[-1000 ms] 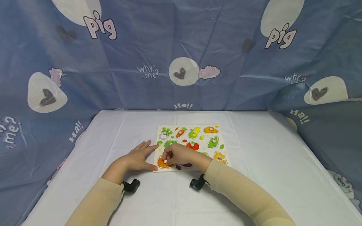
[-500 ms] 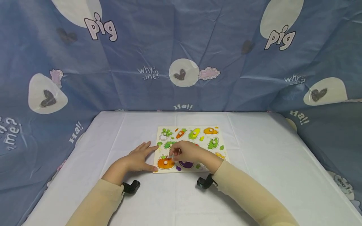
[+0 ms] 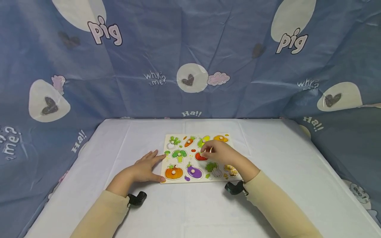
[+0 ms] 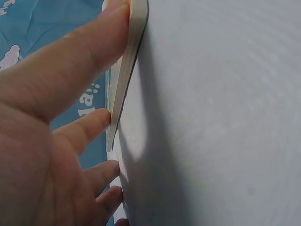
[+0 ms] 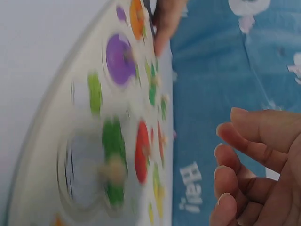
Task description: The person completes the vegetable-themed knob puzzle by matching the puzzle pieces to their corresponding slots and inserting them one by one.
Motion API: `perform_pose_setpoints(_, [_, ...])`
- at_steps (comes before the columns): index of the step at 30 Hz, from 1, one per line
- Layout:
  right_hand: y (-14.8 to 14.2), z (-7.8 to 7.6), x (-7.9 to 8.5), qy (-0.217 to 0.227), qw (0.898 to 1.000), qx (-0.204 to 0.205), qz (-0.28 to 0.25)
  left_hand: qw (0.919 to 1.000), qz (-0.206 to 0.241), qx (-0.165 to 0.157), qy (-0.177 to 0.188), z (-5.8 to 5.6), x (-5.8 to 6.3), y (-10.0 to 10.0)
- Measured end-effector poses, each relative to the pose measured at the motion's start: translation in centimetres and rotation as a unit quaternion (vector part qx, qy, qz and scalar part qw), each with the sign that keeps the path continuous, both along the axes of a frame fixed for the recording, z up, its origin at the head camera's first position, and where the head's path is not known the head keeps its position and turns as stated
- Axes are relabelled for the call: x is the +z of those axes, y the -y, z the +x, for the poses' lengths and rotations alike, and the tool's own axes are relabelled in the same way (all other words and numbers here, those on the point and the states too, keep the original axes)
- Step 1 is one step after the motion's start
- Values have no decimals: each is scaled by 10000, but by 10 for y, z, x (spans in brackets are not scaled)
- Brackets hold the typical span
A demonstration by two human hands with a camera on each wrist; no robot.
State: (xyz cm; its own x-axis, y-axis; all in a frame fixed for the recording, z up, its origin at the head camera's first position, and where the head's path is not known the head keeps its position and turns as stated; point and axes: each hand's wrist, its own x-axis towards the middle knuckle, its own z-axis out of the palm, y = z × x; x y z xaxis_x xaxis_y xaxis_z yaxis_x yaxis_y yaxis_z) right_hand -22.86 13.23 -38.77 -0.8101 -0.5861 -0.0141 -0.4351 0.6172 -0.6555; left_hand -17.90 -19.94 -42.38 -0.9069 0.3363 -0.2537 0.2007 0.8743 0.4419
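A white board with vegetable knob pieces (image 3: 190, 181) lies on the table. My left hand (image 3: 146, 168) is at its left side, fingers spread; the thumb (image 4: 94, 52) touches the near-left corner and a fingertip the left edge. Over the board's right part hovers my right hand (image 3: 223, 153), its fingers loosely bent, with nothing between them in the right wrist view. It covers part of the tomato piece (image 3: 199, 156) in the head view. The pumpkin (image 3: 171, 173), eggplant (image 3: 196, 173), broccoli (image 3: 179, 159) and leafy green (image 3: 212, 167) pieces are in plain sight.
Turnip (image 3: 172, 145), carrot (image 3: 188, 143), corn (image 3: 205, 138) and potato (image 3: 218, 137) pieces sit along the board's far row. A white cloth (image 3: 184, 211) covers the table. Behind it hangs a blue printed curtain (image 3: 148, 99). Black cameras (image 3: 137, 199) are strapped on both wrists.
My right hand has left the pumpkin's knob and moved right and away from me, uncovering the pumpkin, eggplant and broccoli. The left hand has stayed in place.
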Motion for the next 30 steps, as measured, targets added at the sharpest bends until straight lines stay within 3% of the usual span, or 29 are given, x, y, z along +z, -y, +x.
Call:
perform_pose_setpoints(16, [-99, 4, 11, -583, 9929, -1038, -55, 9999, -146, -23, 23, -7, 4, -7])
perform_pose_setpoints(24, [-133, 6, 4, -920, 9831, -1581, 81, 9997, -194, -41, -112, -5, 2, -6])
perform_pose_setpoints(30, [-158, 6, -3, -1428, 9715, -1831, 469, 9997, 67, -61, -221, 0, 0, 4])
